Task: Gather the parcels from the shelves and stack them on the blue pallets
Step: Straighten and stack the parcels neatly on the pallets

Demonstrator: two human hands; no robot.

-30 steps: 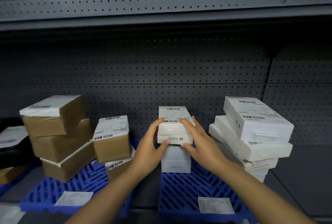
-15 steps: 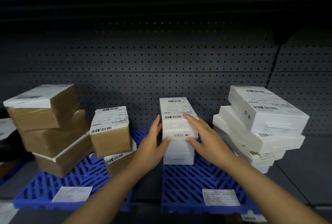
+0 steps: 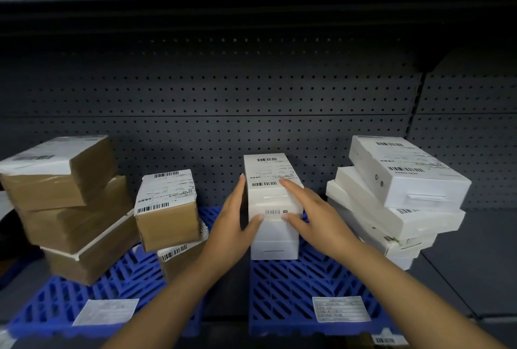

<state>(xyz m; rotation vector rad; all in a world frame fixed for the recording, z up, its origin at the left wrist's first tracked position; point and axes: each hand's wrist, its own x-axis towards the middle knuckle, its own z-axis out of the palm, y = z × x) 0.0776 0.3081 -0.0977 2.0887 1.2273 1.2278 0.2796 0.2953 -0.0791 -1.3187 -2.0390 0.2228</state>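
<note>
The top white parcel (image 3: 270,180) is a long, narrow white box with a shipping label and two barcodes on its upper face and a small barcode sticker on its near end. It sits on a second white box (image 3: 274,242) of like width, and the pair stands on the right blue pallet (image 3: 282,292), between the two hands. The left hand (image 3: 232,225) lies against the parcel's left side, fingers (image 3: 240,189) straight, thumb on the near end. The right hand (image 3: 316,217) rests on the top and right edge, fingers spread and straight, thumb also touching the near end.

Two blue pallets show; the left blue pallet (image 3: 56,304) carries three stacked brown parcels (image 3: 70,208) and two smaller brown labelled ones (image 3: 167,208), one atop the other. At the right, a leaning stack of flat white boxes (image 3: 397,194) holds at least four; the lowest are hard to count. Each pallet bears one paper label on its near edge.
</note>
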